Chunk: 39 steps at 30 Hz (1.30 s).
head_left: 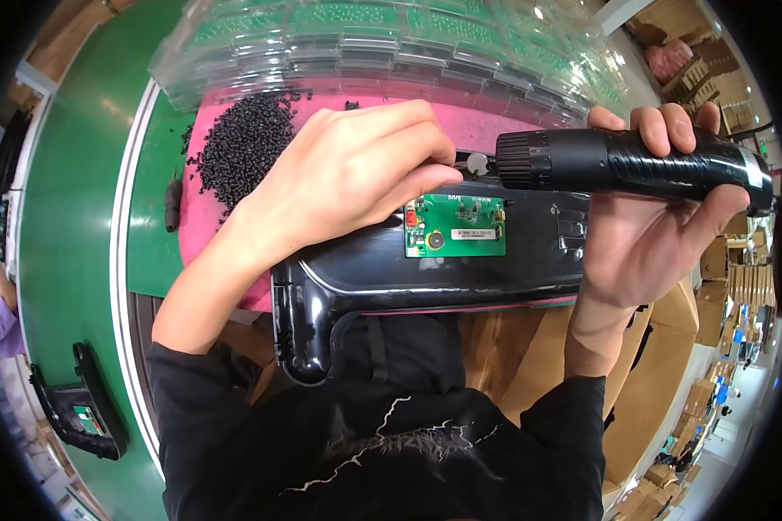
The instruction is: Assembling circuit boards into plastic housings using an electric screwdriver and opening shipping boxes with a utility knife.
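While the glossy black moulded-plastic housing point(365, 276) lies across the centre of the frame, a rectangular green circuit board point(456, 233) sits on its inner face. Just above the board, near the housing's upper edge, is a small round pale grey part point(477, 164). The left hand point(369, 165) reaches in beside it, thumb and fingers drawn together in a pinch; whether they hold anything is hidden. The right hand point(660, 187), at the right, grasps a black cylindrical power screwdriver point(617, 162) with a ribbed collar, held sideways so that the collar points at the grey part; no bit can be made out.

The step looks like placing or steadying a small fastener before driving it. The next move would probably call for turning the screwdriver onto that spot once the left fingertips are clear.

Upper left, tiny black pieces point(248, 143) lie heaped loose on a pink mat point(478, 128), in no container. Across the top stand clear plastic trays point(391, 65); green shows through them, but their contents cannot be told. Lower right stands a large brown cardboard box point(656, 395), its inside unreadable.
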Tool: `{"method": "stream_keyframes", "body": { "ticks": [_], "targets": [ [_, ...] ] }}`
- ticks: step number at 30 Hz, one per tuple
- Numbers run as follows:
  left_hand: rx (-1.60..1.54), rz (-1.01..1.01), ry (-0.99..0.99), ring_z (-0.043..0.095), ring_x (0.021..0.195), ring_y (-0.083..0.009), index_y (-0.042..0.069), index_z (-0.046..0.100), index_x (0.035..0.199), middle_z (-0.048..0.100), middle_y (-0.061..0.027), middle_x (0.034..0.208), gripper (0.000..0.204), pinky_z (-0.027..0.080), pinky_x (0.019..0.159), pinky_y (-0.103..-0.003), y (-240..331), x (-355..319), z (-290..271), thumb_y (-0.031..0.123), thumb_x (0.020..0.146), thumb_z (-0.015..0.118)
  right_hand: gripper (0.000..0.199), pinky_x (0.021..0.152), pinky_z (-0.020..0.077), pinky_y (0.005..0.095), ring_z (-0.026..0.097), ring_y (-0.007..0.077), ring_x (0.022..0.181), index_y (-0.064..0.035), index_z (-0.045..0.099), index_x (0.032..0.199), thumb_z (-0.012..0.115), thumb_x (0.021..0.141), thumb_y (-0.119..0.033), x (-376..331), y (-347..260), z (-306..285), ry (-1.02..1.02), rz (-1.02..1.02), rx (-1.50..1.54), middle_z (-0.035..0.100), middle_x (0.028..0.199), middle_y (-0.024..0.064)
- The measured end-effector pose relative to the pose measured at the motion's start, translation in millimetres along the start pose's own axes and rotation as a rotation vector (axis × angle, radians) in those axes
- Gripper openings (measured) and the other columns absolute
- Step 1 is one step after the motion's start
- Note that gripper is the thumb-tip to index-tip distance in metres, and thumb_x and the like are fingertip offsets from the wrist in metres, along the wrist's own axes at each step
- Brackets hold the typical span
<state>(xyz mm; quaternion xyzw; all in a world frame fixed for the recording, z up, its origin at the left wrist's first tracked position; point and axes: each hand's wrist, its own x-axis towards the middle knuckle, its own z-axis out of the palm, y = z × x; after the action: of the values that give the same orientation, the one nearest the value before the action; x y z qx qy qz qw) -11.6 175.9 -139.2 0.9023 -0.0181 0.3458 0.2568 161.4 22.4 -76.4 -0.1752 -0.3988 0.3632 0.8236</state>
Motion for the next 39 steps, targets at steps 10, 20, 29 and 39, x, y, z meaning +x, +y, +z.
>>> {"method": "stream_keyframes", "body": {
  "ticks": [10,20,29,39],
  "targets": [
    [-0.059,0.018,0.021,0.061,0.067,-0.0244,-0.002,0.060,0.085,0.060,-0.0104,0.079,0.016,0.049,0.054,-0.032,1.6,2.3,0.1,0.001,0.074,0.071,0.065,0.098,0.0258,0.0450,0.045,0.0157,0.096,-0.0043,0.041,0.129,0.070,0.084,-0.041,-1.9,4.8,14.0,-0.022,-0.029,0.060,0.044,0.103,0.0008],
    [0.019,-0.023,0.000,0.062,0.071,-0.0257,0.002,0.061,0.087,0.059,-0.0086,0.079,0.023,0.050,0.058,-0.033,3.9,-1.5,-3.4,0.005,0.068,0.074,0.064,0.085,0.0302,0.0419,0.045,0.0148,0.081,-0.0053,0.043,0.128,0.064,0.085,-0.047,-7.6,11.1,12.4,-0.014,-0.034,-0.076,0.044,0.105,0.0024],
    [0.072,0.043,0.034,0.063,0.072,-0.0254,0.001,0.064,0.084,0.061,-0.0089,0.077,0.019,0.051,0.061,-0.032,3.3,0.1,2.0,0.001,0.067,0.074,0.063,0.067,0.0359,0.0343,0.046,0.0130,0.058,-0.0050,0.048,0.120,0.061,0.081,-0.053,-10.4,-3.9,1.8,-0.011,-0.008,-0.220,0.048,0.102,0.0052],
    [-0.197,-0.063,-0.254,0.063,0.071,-0.0271,0.001,0.064,0.086,0.064,-0.0098,0.078,0.012,0.050,0.060,-0.035,2.1,1.7,18.1,0.006,0.076,0.070,0.057,0.056,0.0382,0.0300,0.045,0.0117,0.048,-0.0029,0.053,0.105,0.053,0.085,-0.056,-6.7,-10.8,-37.0,-0.144,0.078,-0.433,0.049,0.106,0.0111]
  ]
}}
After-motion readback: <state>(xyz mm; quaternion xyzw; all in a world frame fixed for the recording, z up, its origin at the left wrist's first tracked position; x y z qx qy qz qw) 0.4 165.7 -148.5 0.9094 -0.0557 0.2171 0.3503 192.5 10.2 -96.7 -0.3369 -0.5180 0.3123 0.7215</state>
